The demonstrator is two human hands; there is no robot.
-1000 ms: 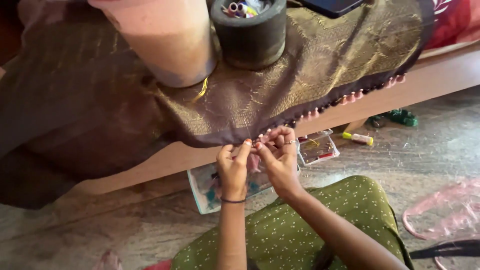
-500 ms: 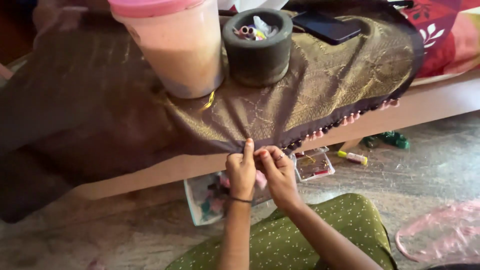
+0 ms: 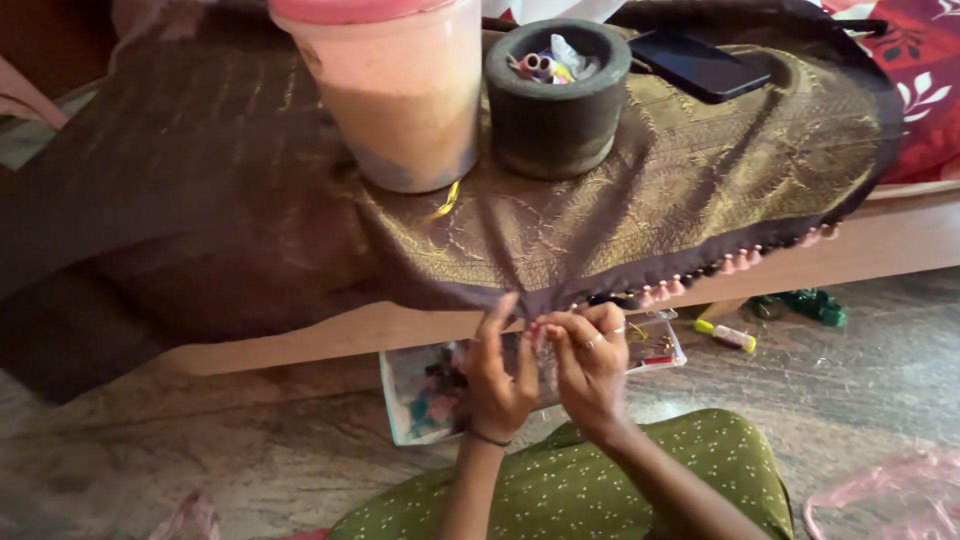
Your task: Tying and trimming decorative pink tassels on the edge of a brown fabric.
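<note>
We see our left hand (image 3: 497,372) and our right hand (image 3: 592,362) raised side by side at the hanging hem of a brown and gold woven silk cloth (image 3: 600,215); both are closed in a fine pinch on the cloth's lower border, the left with its forefinger standing straight up against the edge, the right with thumb and fingers curled onto the same spot and a ring showing on one finger; whether a needle or thread sits between the fingertips we cannot tell, as it is too small. The cloth lies draped over a low wooden bench (image 3: 880,250); its long edge runs from lower left, where we grip it, up toward the right, and a row of small pink tassels (image 3: 735,265) hangs along that stretch, starting just beside our right hand. On the cloth stand a pink-lidded plastic jar (image 3: 400,95) and, just beside it on the right, a dark round stone mortar (image 3: 557,100) holding small thread spools; a black phone (image 3: 697,65) lies flat behind the mortar. Below our hands, on the stone floor, sits a clear plastic box (image 3: 425,390) of small coloured bits; a small yellow-capped tube (image 3: 727,335) lies further right; our green dotted lap (image 3: 590,485) fills the lower frame.
</note>
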